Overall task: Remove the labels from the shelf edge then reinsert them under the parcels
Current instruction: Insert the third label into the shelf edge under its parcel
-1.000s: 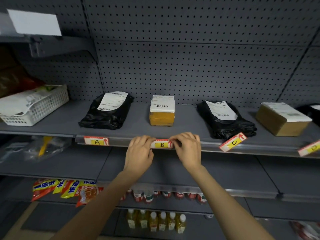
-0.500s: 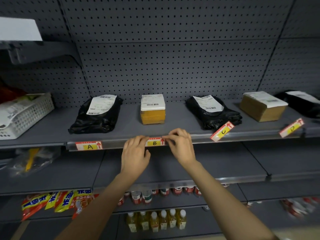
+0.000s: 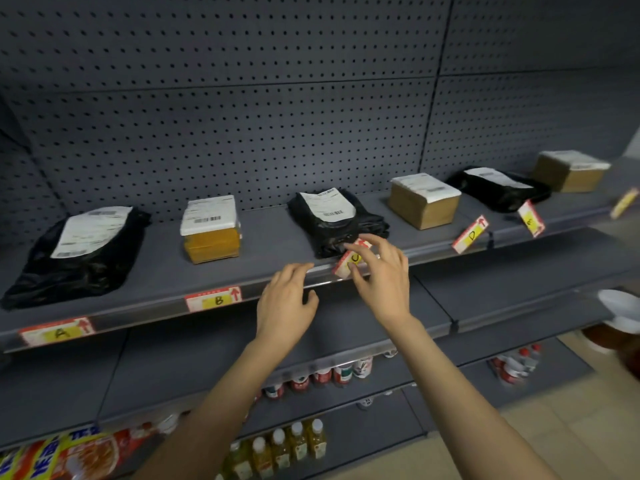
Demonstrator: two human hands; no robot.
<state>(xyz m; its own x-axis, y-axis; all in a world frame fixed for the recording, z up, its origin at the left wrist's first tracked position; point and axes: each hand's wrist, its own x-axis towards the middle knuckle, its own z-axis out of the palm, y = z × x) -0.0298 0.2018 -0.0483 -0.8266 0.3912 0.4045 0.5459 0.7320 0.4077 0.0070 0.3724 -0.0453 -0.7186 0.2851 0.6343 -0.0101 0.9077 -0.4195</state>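
Along the shelf edge (image 3: 145,315) labels A (image 3: 57,332) and B (image 3: 214,299) sit flat in the rail. Labels C (image 3: 346,264), D (image 3: 471,234) and a further one (image 3: 531,221) stick out tilted. Above them lie a black bag (image 3: 79,251), a yellow box (image 3: 211,233), a black bag (image 3: 336,220), a brown box (image 3: 424,202) and more parcels to the right. My right hand (image 3: 384,275) is at label C, fingers spread around it, thumb below it. My left hand (image 3: 287,306) hovers open at the rail just left of label C.
Below are two bare grey shelves, then cans (image 3: 325,374), juice bottles (image 3: 287,445) and snack packs (image 3: 52,455). A white object (image 3: 620,306) stands at the right edge. Pegboard wall runs behind the parcels.
Both hands have left label B, which stays flat in the rail, and moved right to label C. The view has swung right as well.
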